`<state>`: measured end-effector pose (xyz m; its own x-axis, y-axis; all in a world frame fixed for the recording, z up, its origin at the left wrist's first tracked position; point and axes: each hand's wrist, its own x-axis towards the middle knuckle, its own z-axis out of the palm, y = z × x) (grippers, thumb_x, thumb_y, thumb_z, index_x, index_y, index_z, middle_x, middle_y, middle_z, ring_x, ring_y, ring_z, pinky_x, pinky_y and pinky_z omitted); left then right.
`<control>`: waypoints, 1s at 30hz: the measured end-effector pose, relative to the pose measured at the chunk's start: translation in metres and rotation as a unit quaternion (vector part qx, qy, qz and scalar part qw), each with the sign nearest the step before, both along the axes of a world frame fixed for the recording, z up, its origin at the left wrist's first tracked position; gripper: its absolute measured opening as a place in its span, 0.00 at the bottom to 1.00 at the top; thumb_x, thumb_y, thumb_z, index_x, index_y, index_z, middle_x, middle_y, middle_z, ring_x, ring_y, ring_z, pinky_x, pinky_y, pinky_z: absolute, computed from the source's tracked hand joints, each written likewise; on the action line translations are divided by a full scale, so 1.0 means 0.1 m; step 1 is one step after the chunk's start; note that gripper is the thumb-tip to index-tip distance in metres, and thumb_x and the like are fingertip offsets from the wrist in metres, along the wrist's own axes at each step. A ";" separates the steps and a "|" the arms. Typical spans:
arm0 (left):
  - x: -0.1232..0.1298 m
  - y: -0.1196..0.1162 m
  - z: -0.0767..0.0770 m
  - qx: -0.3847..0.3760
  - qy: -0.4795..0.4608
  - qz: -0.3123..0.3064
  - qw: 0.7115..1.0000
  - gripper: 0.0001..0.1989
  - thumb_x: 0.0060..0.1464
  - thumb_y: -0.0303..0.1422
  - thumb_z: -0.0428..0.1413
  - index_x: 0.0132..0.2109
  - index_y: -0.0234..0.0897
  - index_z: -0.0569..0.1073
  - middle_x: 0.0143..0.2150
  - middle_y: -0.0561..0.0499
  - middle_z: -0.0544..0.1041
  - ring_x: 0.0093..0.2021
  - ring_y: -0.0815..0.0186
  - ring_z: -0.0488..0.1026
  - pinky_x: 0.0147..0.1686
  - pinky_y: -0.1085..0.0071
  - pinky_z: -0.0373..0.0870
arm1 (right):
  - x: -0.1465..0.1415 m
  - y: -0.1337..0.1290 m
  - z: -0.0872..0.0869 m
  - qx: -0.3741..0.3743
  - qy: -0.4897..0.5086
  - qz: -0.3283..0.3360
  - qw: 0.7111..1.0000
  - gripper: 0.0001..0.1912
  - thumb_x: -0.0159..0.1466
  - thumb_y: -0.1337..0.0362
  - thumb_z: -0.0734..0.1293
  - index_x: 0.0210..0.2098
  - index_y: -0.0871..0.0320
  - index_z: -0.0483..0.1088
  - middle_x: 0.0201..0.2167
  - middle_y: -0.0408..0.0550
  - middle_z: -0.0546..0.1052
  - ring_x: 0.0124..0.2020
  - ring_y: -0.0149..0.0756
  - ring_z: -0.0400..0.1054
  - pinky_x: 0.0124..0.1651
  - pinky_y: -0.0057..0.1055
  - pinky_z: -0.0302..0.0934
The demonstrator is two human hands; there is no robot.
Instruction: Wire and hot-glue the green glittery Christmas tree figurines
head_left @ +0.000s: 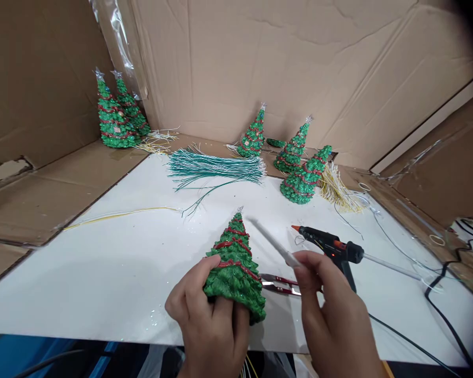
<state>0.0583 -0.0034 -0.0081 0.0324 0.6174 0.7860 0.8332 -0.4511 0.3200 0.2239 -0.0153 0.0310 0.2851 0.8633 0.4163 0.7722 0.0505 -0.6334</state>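
A glittery green cone-shaped Christmas tree with red garlands (233, 278) tilts star-end away, its base clamped in a person's left hand (205, 315). Right of the tree, the right hand (331, 310) pinches a slim pale-grey stick (274, 242), its tip angled toward the star; farther right lies a black, orange-tipped glue gun (326, 242).

Widest passage: left of the left hand (211, 320), over bare white board (102, 278) up to the yellow strand (122, 214). Narrower lane runs between the held tree (234, 273) and the green wire bundle (216, 168); a few loose wires poke into it. Right side is tight: red-handled snips (278, 278) fill the gap between the held tree and right hand (333, 310), glue gun (331, 244) lies just beyond that hand, black cord (443, 310) crosses farther right. Standing trees (291, 149) and cardboard wall (220, 68) block the back.
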 end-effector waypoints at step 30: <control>0.03 -0.01 0.00 0.001 0.008 0.005 1.000 0.08 0.60 0.22 0.56 0.41 0.40 0.71 0.59 0.40 0.68 0.55 0.51 0.66 0.50 0.54 0.60 | -0.49 0.19 0.16 0.099 0.352 0.115 0.924 0.08 0.65 0.66 0.73 0.44 0.49 0.79 0.35 0.42 0.85 0.31 0.30 0.78 0.35 0.24 0.75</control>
<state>0.0611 -0.0040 -0.0079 0.0386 0.6159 0.7869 0.8430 -0.4430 0.3053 0.1752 0.0041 0.0468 0.3645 0.8616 0.3533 0.1271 0.3298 -0.9355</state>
